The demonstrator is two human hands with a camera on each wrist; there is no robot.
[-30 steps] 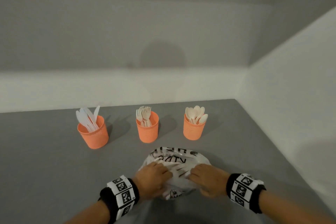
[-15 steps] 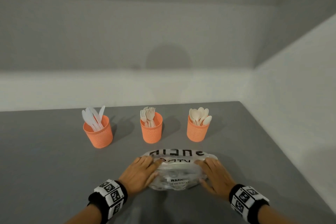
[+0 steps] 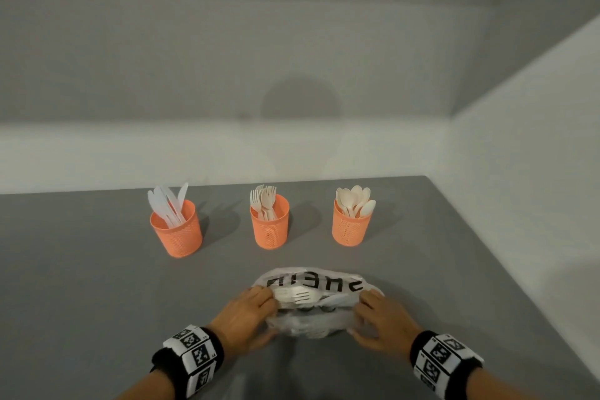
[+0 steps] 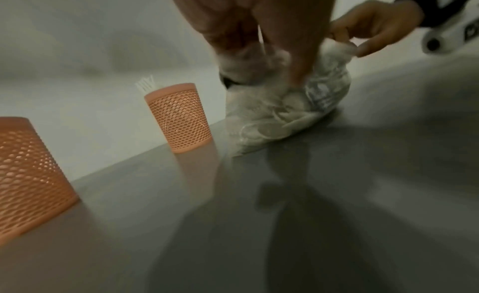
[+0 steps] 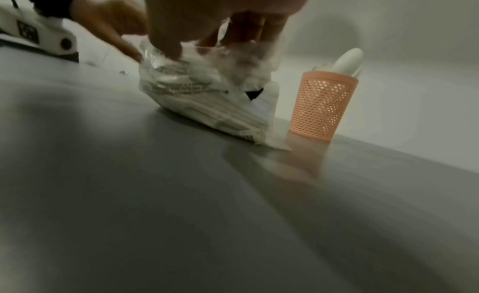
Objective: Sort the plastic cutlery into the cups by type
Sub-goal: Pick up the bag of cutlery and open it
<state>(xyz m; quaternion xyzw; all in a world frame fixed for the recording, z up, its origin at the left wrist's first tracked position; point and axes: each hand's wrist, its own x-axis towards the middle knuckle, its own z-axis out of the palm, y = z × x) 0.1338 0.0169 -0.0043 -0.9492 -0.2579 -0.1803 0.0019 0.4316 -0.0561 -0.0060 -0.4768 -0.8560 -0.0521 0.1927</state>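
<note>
My left hand (image 3: 242,318) and right hand (image 3: 381,323) gripping opposite ends of the cutlery bag (image 3: 313,302), three orange cups (image 3: 269,224) beyond.

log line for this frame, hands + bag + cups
left hand: grips plastic bag | right hand: grips same bag | bag: on table, cutlery inside | cups: knives, forks, spoons

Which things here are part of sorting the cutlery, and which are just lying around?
Part of the job:
bag of cutlery, held by left hand and right hand
knife cup
fork cup
spoon cup

Just there:
table
wrist bands
</note>
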